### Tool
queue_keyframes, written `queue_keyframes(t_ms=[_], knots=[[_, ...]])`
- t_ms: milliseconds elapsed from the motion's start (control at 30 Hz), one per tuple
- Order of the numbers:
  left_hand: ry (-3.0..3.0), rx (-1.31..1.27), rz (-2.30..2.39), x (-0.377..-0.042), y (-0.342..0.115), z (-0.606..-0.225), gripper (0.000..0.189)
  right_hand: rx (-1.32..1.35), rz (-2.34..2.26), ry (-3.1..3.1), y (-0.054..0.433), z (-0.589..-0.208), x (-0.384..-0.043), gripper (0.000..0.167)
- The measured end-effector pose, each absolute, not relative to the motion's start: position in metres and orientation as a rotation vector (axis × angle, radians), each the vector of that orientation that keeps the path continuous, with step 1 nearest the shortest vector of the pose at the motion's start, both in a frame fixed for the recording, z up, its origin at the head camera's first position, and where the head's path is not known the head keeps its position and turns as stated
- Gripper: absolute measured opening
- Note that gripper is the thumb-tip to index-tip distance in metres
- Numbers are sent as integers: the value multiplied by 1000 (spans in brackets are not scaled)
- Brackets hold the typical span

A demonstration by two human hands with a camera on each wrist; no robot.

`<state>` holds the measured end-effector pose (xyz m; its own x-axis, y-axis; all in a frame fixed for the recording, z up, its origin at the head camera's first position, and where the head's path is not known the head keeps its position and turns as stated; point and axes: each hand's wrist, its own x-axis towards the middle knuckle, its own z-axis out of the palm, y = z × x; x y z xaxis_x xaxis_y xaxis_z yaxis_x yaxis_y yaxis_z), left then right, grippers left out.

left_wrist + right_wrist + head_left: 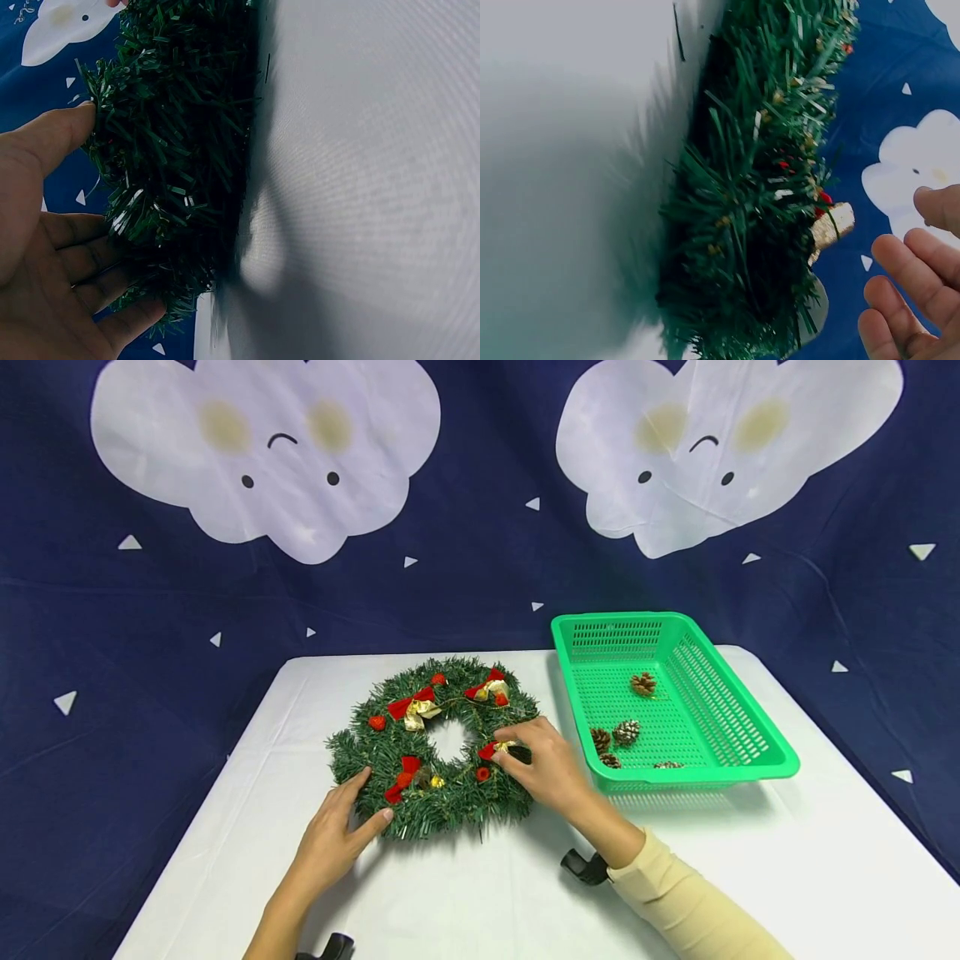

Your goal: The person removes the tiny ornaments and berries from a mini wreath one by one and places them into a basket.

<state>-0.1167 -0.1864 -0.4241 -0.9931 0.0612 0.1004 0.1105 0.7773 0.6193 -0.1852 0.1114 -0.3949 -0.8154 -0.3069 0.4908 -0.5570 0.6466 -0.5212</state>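
A green tinsel wreath [457, 810], trimmed with red-and-gold bows and small red ornaments, lies flat on the white table. My left hand [330, 831] rests at its near left edge, thumb and fingers spread; the left wrist view has the fingers [82, 262] against the tinsel. Over the right side of the ring is my right hand [551, 768], thumb and index finger apart around a small red-and-gold bow [489, 750]. In the right wrist view, a gap separates these loosely bent fingers [900, 266] from the bow's gold ribbon [832, 229].
To the right of the wreath stands a green plastic basket [757, 768] with several pine cones [626, 732] inside. A dark blue cloth [480, 585] with white clouds hangs behind the table [450, 910].
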Motion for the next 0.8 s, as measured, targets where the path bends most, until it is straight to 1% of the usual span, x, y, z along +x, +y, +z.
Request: queue_keyframes(t_ms=[367,800], knots=[[-2904,-127,-1020,-116,-187,-424,78,767,928,-2522,99,-407,-184,23],[-2886,-144,-1011,-116,-187,-424,77,839,815,-2530,92,-417,-185,25]])
